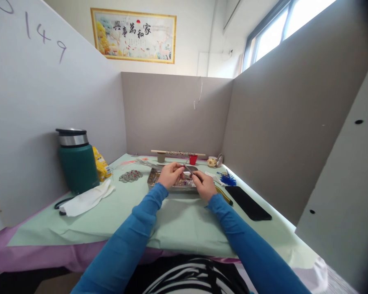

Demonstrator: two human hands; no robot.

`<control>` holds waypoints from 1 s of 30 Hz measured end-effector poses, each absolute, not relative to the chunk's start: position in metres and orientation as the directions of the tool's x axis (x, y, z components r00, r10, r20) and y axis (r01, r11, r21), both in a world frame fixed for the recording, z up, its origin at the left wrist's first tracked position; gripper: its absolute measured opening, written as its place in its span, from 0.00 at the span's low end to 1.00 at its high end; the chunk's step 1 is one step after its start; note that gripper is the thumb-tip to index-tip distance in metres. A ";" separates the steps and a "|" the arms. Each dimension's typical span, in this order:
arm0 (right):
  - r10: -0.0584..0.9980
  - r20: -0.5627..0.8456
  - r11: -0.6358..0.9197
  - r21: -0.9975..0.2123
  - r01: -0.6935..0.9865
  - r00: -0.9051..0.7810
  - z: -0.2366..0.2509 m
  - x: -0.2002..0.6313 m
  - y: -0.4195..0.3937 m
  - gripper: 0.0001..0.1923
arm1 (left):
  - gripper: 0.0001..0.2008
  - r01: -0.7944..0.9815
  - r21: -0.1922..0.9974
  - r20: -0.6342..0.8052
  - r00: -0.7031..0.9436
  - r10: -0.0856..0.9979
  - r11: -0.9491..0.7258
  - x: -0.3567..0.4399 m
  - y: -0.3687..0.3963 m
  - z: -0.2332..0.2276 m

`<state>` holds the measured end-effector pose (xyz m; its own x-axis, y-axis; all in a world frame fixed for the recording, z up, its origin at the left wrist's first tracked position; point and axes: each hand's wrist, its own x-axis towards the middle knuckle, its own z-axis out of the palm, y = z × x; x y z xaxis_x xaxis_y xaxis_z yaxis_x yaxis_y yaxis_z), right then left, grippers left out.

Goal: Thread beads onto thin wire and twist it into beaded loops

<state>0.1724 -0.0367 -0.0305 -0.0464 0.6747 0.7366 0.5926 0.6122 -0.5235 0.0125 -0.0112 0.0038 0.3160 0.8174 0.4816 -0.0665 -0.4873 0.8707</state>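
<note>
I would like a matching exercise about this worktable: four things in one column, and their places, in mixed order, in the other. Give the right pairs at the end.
1. metal tray
2. bottle
3. red cup
4. flat black slab

A. under the long stick
B. to the right of the right hand
C. partly covered by the left hand
D. beside the left partition

Pairs: 1-C, 2-D, 3-A, 4-B

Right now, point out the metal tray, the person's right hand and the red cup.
Metal tray [175, 189]: head view, on its near outer wall.
Right hand [206, 187]: head view, on the back of the hand.
Red cup [193, 160]: head view, on its side.
</note>
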 end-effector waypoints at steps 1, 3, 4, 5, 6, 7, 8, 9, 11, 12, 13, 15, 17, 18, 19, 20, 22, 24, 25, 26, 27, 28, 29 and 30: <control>0.673 0.739 0.608 -0.523 0.597 -0.038 -0.030 0.172 -0.037 0.13 | 0.08 -0.050 0.869 0.482 0.310 0.820 -0.492 0.013 -0.010 0.003; 0.674 0.739 0.599 -0.529 0.601 -0.022 -0.031 0.171 -0.037 0.13 | 0.08 -0.022 0.865 0.483 0.304 0.821 -0.501 0.013 -0.009 0.002; 0.675 0.738 0.596 -0.533 0.601 -0.015 -0.031 0.170 -0.037 0.13 | 0.09 -0.018 0.864 0.485 0.304 0.820 -0.504 0.014 -0.008 0.001; 0.675 0.737 0.594 -0.537 0.599 -0.009 -0.031 0.170 -0.037 0.13 | 0.09 -0.019 0.864 0.485 0.304 0.820 -0.504 0.014 -0.008 0.001; 0.676 0.737 0.594 -0.543 0.593 -0.003 -0.031 0.169 -0.037 0.13 | 0.09 -0.028 0.866 0.483 0.303 0.821 -0.499 0.014 -0.007 0.000; 0.680 0.733 0.596 -0.553 0.582 0.000 -0.031 0.169 -0.036 0.13 | 0.10 -0.041 0.871 0.478 0.302 0.825 -0.490 0.014 -0.008 0.000; 0.690 0.724 0.598 -0.570 0.563 0.000 -0.031 0.169 -0.036 0.13 | 0.10 -0.062 0.877 0.471 0.300 0.830 -0.476 0.014 -0.008 0.001; 0.705 0.709 0.599 -0.594 0.538 -0.002 -0.030 0.169 -0.036 0.13 | 0.10 -0.092 0.885 0.462 0.299 0.835 -0.457 0.014 -0.008 0.001; 0.741 0.671 0.595 -0.647 0.477 -0.015 -0.030 0.169 -0.035 0.14 | 0.11 -0.163 0.898 0.440 0.308 0.844 -0.408 0.013 -0.009 0.002; 0.756 0.654 0.592 -0.668 0.451 -0.023 -0.030 0.170 -0.035 0.14 | 0.12 -0.196 0.902 0.428 0.315 0.847 -0.384 0.013 -0.009 0.003; 0.765 0.643 0.590 -0.682 0.433 -0.030 -0.030 0.170 -0.035 0.14 | 0.12 -0.223 0.906 0.418 0.323 0.849 -0.361 0.012 -0.009 0.003; 0.770 0.637 0.591 -0.688 0.420 -0.040 -0.030 0.170 -0.035 0.14 | 0.12 -0.255 0.913 0.393 0.343 0.853 -0.318 0.011 -0.010 0.004; 0.762 0.646 0.599 -0.676 0.430 -0.048 -0.030 0.170 -0.035 0.14 | 0.12 -0.270 0.924 0.359 0.374 0.855 -0.270 0.009 -0.011 0.005; 0.756 0.653 0.605 -0.666 0.437 -0.052 -0.030 0.170 -0.035 0.14 | 0.12 -0.277 0.929 0.341 0.395 0.853 -0.243 0.009 -0.011 0.005; 0.749 0.660 0.609 -0.655 0.447 -0.055 -0.029 0.169 -0.036 0.14 | 0.12 -0.286 0.933 0.326 0.416 0.849 -0.218 0.008 -0.011 0.006; 0.743 0.667 0.613 -0.644 0.458 -0.057 -0.029 0.169 -0.036 0.14 | 0.12 -0.295 0.935 0.315 0.435 0.844 -0.197 0.007 -0.012 0.006; 0.732 0.678 0.619 -0.622 0.480 -0.065 -0.028 0.168 -0.037 0.14 | 0.12 -0.310 0.935 0.305 0.457 0.836 -0.172 0.006 -0.012 0.007; 0.723 0.687 0.624 -0.602 0.499 -0.075 -0.029 0.167 -0.037 0.14 | 0.12 -0.308 0.937 0.297 0.460 0.837 -0.163 0.006 -0.012 0.007; 0.717 0.692 0.627 -0.589 0.510 -0.082 -0.029 0.167 -0.037 0.14 | 0.12 -0.305 0.939 0.293 0.459 0.839 -0.161 0.006 -0.012 0.007; 0.712 0.697 0.628 -0.577 0.523 -0.086 -0.030 0.167 -0.037 0.14 | 0.12 -0.302 0.940 0.289 0.458 0.841 -0.158 0.005 -0.012 0.007; 0.706 0.703 0.627 -0.564 0.538 -0.087 -0.030 0.167 -0.037 0.14 | 0.12 -0.301 0.941 0.285 0.459 0.841 -0.154 0.005 -0.012 0.007; 0.698 0.711 0.627 -0.547 0.555 -0.087 -0.031 0.167 -0.037 0.15 | 0.12 -0.304 0.941 0.283 0.464 0.840 -0.149 0.005 -0.012 0.007; 0.686 0.723 0.627 -0.528 0.573 -0.085 -0.032 0.166 -0.037 0.15 | 0.12 -0.308 0.941 0.281 0.470 0.837 -0.143 0.005 -0.012 0.007; 0.670 0.738 0.628 -0.505 0.592 -0.081 -0.033 0.166 -0.036 0.15 | 0.12 -0.311 0.940 0.279 0.477 0.833 -0.137 0.004 -0.012 0.007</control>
